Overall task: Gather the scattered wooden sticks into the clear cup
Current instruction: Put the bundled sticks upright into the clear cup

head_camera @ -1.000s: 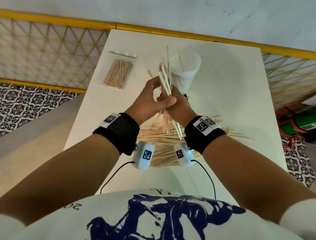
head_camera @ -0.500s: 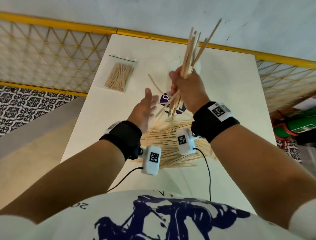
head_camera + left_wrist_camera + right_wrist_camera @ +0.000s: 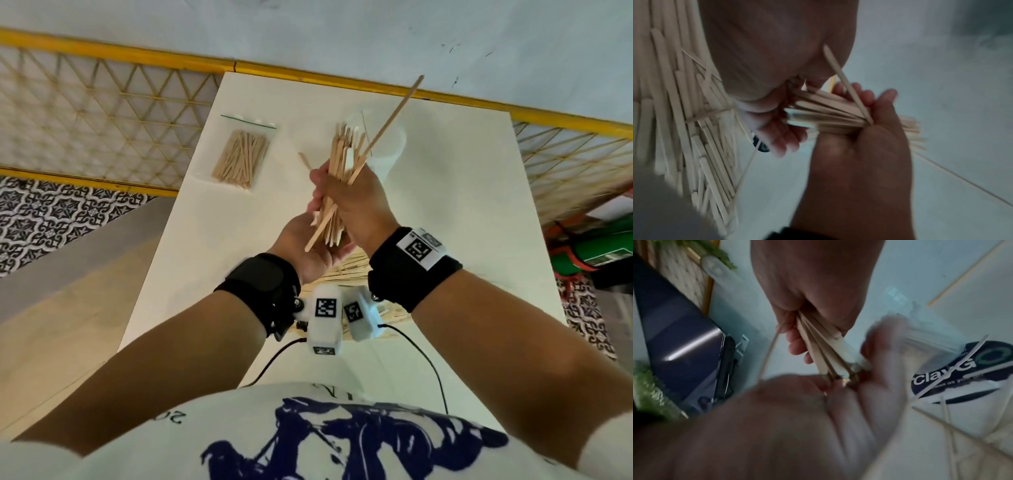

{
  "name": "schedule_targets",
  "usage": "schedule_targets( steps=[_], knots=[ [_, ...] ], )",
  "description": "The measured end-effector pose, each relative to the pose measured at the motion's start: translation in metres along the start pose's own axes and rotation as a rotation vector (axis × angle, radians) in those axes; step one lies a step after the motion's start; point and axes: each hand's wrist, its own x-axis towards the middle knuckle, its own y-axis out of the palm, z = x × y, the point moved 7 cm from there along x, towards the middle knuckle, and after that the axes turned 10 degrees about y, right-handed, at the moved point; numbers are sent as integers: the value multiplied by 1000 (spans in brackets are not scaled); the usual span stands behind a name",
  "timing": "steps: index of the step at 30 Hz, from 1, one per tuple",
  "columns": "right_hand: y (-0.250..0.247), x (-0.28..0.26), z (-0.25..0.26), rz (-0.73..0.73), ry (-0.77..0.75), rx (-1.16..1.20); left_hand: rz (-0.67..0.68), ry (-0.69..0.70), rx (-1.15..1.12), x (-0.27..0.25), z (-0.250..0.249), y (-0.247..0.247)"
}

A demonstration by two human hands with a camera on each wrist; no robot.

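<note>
1. Two hands met above the white table [image 3: 479, 205], in front of the person's chest in the head view.
2. Right hand [image 3: 356, 202] was clenched around a bundle of wooden sticks [image 3: 344, 161], held roughly upright; one longer thin stick [image 3: 394, 116] stuck out of the bundle toward 1 o'clock.
3. Left hand [image 3: 308, 246] lay palm-up under the bundle, fingers relaxed and extended, grasping nothing; the lower stick ends rested against its palm. The left wrist view showed the same contact: left hand [image 3: 863, 146] beneath the stick ends [image 3: 830, 113]. The right wrist view was blurred.
4. Clear cup [image 3: 387, 147] stood on the table at 12 o'clock from the hands, just behind the bundle, partly hidden by it. A thin stick or two appeared to stand inside it; the count could not be told.
5. Loose pile of wooden sticks [image 3: 349, 270] lay on the table at 6 o'clock from the hands, mostly covered by the wrists and the wrist cameras.
6. Clear zip bag of short wooden sticks [image 3: 239, 157] lay flat on the table at 10 o'clock from the hands, well apart from the cup.
7. Dark printed label [image 3: 962, 368] lay on the table under a few stray sticks, seen in the right wrist view.
</note>
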Motion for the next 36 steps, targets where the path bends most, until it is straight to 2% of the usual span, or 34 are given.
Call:
schedule_targets(
  steps=[4, 9, 11, 14, 18, 23, 27, 30, 33, 34, 36],
  knots=[
    [-8, 8, 21, -11, -80, 79, -111, -57, -109, 2, 9, -15],
    [-6, 6, 2, 36, -33, -33, -63, -31, -117, 3, 2, 5],
    [-4, 4, -5, 8, 2, -74, -62, -12, -89, 2, 0, 10],
    [-6, 2, 0, -68, -39, -103, -82, -38, -74, 1, 3, 4],
    [-5, 5, 7, -19, -68, -60, -112, -55, -108, 1, 3, 0],
    [-13, 10, -12, -18, 28, -26, -72, 29, -24, 8, -2, 6],
    [-15, 20, -4, -42, 26, -95, -57, 1, 75, 21, 0, 5],
    [-45, 43, 49, -207, -163, -17, -72, 0, 219, 44, -5, -10],
    [-81, 61, 103, -345, -365, 5, -72, 106, 445, 62, -19, -22],
    [-89, 69, 110, -379, -395, -19, -55, 156, 548, 67, -25, -21],
    [-99, 89, 108, -421, -366, -101, -31, 297, 907, 75, -40, -16]
  ],
)
